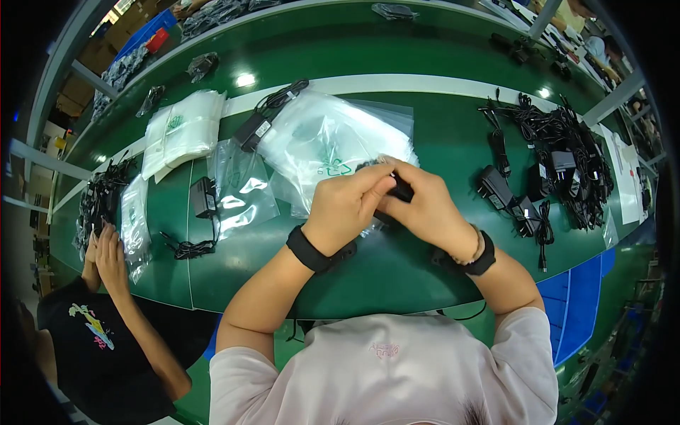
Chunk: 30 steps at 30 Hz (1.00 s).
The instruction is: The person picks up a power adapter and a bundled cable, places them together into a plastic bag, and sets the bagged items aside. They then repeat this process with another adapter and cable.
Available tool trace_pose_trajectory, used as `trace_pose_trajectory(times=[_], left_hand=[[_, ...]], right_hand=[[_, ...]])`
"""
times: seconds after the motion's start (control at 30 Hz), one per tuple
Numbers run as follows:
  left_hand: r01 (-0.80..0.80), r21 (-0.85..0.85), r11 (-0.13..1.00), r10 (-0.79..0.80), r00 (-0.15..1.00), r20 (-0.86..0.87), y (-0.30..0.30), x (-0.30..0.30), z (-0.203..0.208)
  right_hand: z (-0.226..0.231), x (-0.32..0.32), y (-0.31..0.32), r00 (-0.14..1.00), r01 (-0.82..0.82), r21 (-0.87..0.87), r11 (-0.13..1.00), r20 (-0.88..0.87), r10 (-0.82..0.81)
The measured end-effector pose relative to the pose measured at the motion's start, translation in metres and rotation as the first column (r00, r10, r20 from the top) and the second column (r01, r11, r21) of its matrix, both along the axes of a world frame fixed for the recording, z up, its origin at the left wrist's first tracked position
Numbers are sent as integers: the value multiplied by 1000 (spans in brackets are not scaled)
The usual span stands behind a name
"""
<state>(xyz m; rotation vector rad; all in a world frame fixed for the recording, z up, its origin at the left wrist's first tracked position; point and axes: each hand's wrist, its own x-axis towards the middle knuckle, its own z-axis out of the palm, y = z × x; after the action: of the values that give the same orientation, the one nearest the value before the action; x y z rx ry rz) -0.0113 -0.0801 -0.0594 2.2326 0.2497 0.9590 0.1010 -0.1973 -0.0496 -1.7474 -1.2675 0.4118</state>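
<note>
Near the middle of the green table, my left hand (343, 211) and my right hand (433, 212) are closed together round a black power adapter (402, 188), which my fingers partly cover. Some clear plastic seems to show around it, but I cannot tell whether the adapter is bagged. Just beyond my hands lies a fanned stack of clear plastic bags (319, 134) with green print. One black adapter (253, 132) with a bundled cord rests on the stack's left edge. Another adapter (205, 198), its cord coiled, lies on the table left of a loose clear bag (244, 188).
To the right is a heap of black adapters and cords (567, 166). A banded bag stack (183, 133) lies at the back left. At the left end, a co-worker's hands (108, 255) are beside more bagged items (99, 202). A blue bin (577, 304) stands below the right edge.
</note>
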Motion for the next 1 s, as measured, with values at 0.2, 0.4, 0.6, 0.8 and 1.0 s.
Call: trace_pose_trajectory(times=[0.2, 0.4, 0.6, 0.8, 1.0], left_hand=[[-44, 31, 999, 45, 999, -6, -6, -3, 5], [-103, 42, 994, 98, 989, 109, -5, 2, 17], [-193, 129, 973, 190, 981, 42, -7, -4, 45], [-133, 393, 910, 129, 991, 36, 8, -9, 37], [-17, 416, 909, 91, 983, -157, 2, -18, 34]], right_hand=[[21, 17, 12, 482, -22, 18, 1000, -876, 26], [8, 0, 32, 692, 158, 267, 951, -717, 86], [3, -5, 28, 994, -97, 246, 964, 73, 81], [8, 3, 27, 855, -137, 86, 987, 513, 74], [23, 11, 34, 970, -181, -43, 983, -171, 171]])
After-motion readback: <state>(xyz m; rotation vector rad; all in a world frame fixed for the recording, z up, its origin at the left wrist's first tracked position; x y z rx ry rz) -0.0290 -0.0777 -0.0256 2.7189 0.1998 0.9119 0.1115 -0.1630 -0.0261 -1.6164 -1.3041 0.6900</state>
